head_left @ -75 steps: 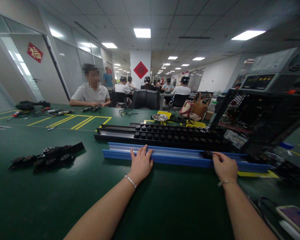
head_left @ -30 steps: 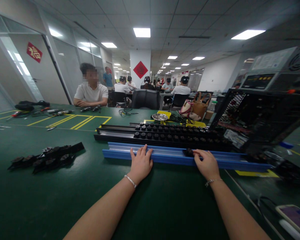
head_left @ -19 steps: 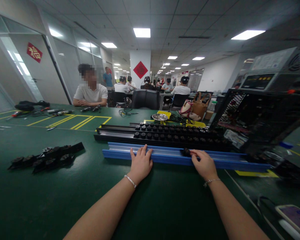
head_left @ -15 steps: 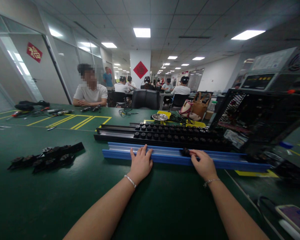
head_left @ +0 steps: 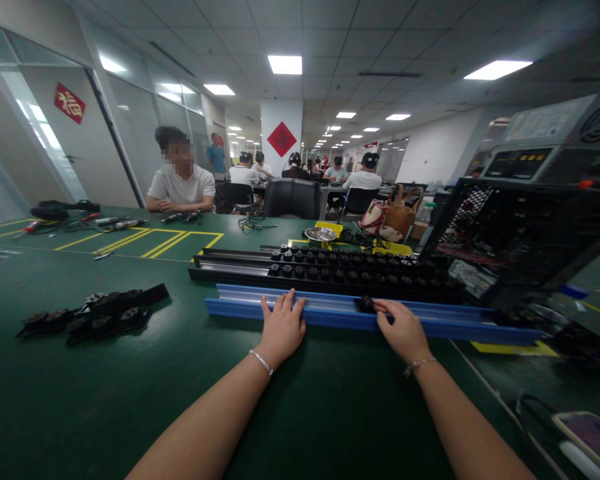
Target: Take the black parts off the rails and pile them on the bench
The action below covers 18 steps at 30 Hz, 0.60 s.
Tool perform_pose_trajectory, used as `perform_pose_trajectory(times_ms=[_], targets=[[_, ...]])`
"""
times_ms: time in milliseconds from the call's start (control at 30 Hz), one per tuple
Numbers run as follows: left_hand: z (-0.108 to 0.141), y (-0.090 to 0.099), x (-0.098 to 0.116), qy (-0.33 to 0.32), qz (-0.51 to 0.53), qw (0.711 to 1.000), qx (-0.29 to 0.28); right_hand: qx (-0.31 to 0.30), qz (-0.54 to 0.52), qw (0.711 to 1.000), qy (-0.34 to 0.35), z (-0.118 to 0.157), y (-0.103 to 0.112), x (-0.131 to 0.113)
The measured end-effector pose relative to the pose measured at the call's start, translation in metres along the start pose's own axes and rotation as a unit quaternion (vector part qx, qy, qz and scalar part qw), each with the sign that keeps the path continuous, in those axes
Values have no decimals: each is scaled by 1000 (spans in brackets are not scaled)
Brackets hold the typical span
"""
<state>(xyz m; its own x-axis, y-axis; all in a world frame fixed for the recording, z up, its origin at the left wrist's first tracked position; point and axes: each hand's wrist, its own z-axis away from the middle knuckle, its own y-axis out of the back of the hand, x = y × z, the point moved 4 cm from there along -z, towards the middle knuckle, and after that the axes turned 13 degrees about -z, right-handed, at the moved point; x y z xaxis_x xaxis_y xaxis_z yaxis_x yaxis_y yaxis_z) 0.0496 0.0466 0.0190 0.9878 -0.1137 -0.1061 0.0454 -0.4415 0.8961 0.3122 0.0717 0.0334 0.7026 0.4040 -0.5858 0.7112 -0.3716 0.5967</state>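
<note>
A long blue channel rail point(head_left: 330, 315) lies across the table in front of me. My left hand point(head_left: 283, 328) rests on its left half, fingers spread over the rail and gripping nothing. Inside the channel sits a small black round part point(head_left: 365, 304), and my right hand point(head_left: 403, 328) has its thumb and fingertips closed at the part's right side. Its fine detail is too dark to make out. Just behind the blue rail are black rails point(head_left: 230, 272) carrying rows of similar black round parts point(head_left: 313, 273).
Black part assemblies point(head_left: 105, 317) lie at left. An open computer case point(head_left: 510, 233) stands at right, with a phone point(head_left: 587, 433) near the front edge. Behind the rails is a metal dish point(head_left: 320, 234). A person point(head_left: 181, 187) sits across the table.
My right hand has moved slightly left along the blue rail, and the small black part has shifted left with it. My left hand stays in place.
</note>
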Motion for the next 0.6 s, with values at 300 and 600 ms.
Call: perform_pose_trajectory(times_ms=[300, 600], targets=[[0, -2, 0, -4, 0, 1000, 9, -11, -4, 1000, 0, 0, -2, -2], [0, 1, 0, -1, 0, 1000, -2, -17, -10, 1000, 10, 1, -5, -7]])
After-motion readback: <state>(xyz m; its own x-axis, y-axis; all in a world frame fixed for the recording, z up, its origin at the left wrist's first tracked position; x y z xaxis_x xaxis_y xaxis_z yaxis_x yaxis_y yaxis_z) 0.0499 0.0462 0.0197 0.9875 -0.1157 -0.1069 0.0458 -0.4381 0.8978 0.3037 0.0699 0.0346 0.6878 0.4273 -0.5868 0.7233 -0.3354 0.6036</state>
